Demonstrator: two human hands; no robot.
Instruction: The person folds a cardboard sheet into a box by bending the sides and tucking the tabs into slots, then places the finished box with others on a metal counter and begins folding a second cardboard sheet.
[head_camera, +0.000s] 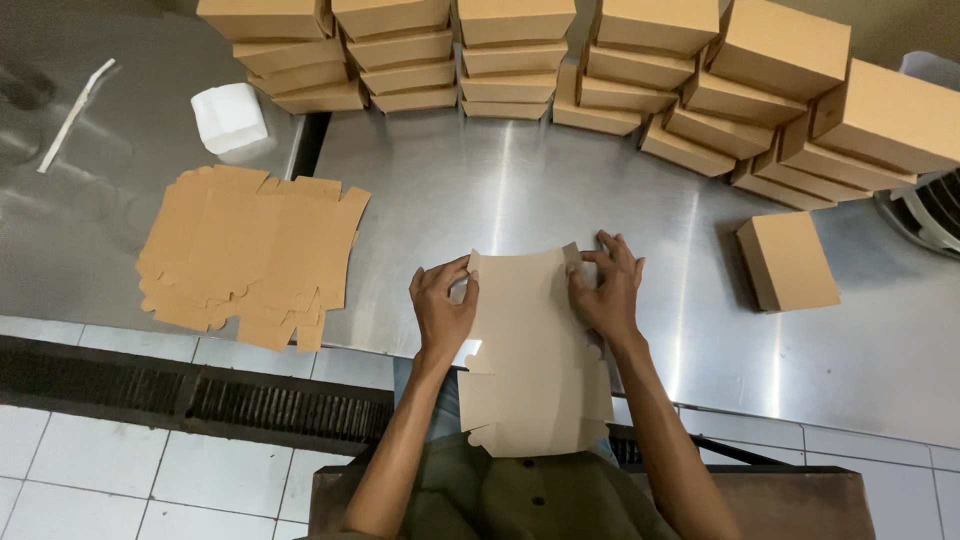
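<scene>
A flat, unfolded cardboard box blank (530, 350) with its pale inner side up lies over the near edge of the steel table (520, 190) and hangs toward my lap. My left hand (442, 305) grips its upper left edge, thumb and fingers pinching the side flap. My right hand (607, 290) presses on the upper right corner, fingers on a small folded brown tab. Both hands hold the same blank at its far end.
A pile of flat brown blanks (250, 255) lies to the left. Stacks of folded brown boxes (520, 55) line the back and right. One folded box (788, 262) sits alone at right. A white foam container (229, 117) stands at back left. Tiled floor and drain grate lie below.
</scene>
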